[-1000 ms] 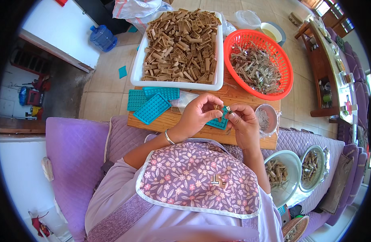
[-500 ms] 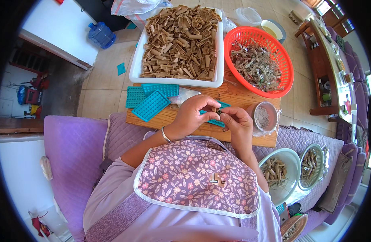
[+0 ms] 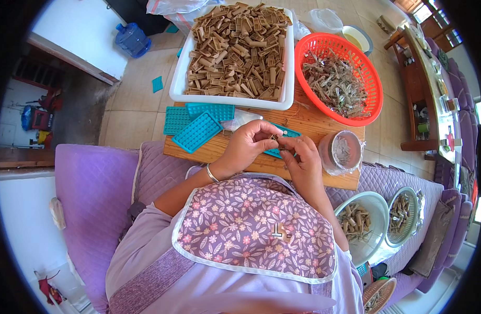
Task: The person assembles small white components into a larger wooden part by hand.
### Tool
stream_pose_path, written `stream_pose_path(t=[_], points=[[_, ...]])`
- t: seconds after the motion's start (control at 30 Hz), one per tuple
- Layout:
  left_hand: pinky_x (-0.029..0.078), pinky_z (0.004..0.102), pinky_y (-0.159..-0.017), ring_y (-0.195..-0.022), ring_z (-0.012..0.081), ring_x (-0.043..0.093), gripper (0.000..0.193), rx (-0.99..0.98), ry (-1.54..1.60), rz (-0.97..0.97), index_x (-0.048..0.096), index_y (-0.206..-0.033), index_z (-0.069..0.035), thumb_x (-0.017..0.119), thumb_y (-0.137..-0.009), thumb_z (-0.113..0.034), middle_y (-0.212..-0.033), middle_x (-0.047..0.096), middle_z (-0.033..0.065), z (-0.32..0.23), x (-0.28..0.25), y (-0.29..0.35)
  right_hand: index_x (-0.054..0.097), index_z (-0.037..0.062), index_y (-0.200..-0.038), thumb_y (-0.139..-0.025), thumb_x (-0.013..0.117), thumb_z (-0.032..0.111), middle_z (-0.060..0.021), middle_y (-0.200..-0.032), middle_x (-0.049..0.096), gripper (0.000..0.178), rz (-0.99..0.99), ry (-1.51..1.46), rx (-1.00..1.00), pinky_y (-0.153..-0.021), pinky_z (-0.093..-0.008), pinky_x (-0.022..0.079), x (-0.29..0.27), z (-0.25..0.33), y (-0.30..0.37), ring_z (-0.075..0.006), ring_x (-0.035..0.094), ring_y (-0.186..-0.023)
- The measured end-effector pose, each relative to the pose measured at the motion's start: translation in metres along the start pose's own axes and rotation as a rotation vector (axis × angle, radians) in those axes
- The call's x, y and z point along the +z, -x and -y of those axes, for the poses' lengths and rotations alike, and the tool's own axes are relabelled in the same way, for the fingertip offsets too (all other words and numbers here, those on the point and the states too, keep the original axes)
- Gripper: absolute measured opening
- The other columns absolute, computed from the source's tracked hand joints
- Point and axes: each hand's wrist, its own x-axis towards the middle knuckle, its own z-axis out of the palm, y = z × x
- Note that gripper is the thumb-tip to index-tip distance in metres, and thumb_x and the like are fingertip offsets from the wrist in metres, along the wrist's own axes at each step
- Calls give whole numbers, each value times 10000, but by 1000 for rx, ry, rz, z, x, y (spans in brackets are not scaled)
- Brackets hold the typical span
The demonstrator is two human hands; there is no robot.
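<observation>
My left hand and my right hand meet over a wooden board, fingertips pinched together on a small brown piece. Under the hands lies a teal plastic tray, mostly hidden by the fingers. Left of my left hand lie two more teal grid trays on the board. A silver bangle circles my left wrist.
A white tub heaped with brown pieces stands beyond the board. A red basket of thin metal parts sits at the right, with a clear round container near my right hand. Two bowls of parts rest on the purple cushion.
The hands stay together over the board and have dropped slightly toward the teal tray; the fingers have shifted on the small piece. Nothing else moved.
</observation>
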Motion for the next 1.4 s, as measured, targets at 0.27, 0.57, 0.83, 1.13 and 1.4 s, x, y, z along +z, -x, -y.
stream_pose_path(t=[0.27, 0.57, 0.83, 1.13, 1.4], points=[[497, 273, -909, -1004, 132, 608, 207, -21, 54, -24, 577, -1068, 1, 638, -871, -6, -1066, 626, 79, 1, -3, 6, 602, 26, -1009, -784, 671, -29, -79, -847, 571, 241, -153, -139, 77, -619, -281, 473, 9, -20, 12, -159, 574, -709], [497, 280, -912, -1000, 137, 608, 193, -35, 118, -58, 575, -1039, -1, 650, -863, -9, -1055, 626, 77, 6, -2, 13, 600, 31, -995, -804, 646, -39, -85, -812, 555, 209, -115, -107, -28, -623, -295, 464, 18, -31, 18, -185, 566, -708], [503, 276, -870, -970, 140, 612, 176, -131, 169, -109, 579, -1041, -11, 640, -876, -23, -1056, 630, 84, 28, -12, 25, 638, 42, -986, -806, 642, -21, -117, -883, 582, 191, 72, -7, -126, -690, -355, 470, 32, -41, 22, -273, 583, -809], [474, 266, -895, -1029, 134, 595, 239, -319, 294, -178, 596, -1170, -35, 566, -940, -95, -1145, 621, 56, 42, -42, 28, 678, 41, -928, -773, 654, -1, -137, -930, 629, 162, -201, 192, -7, -786, -380, 466, 35, -114, -3, -323, 586, -865], [471, 284, -917, -1048, 143, 596, 243, -424, 380, -101, 558, -1179, -46, 566, -945, -112, -1160, 618, 59, 59, -36, 18, 672, 37, -830, -738, 677, 26, -122, -876, 621, 93, -228, 501, -111, -767, -414, 463, 40, -138, -29, -328, 573, -838]])
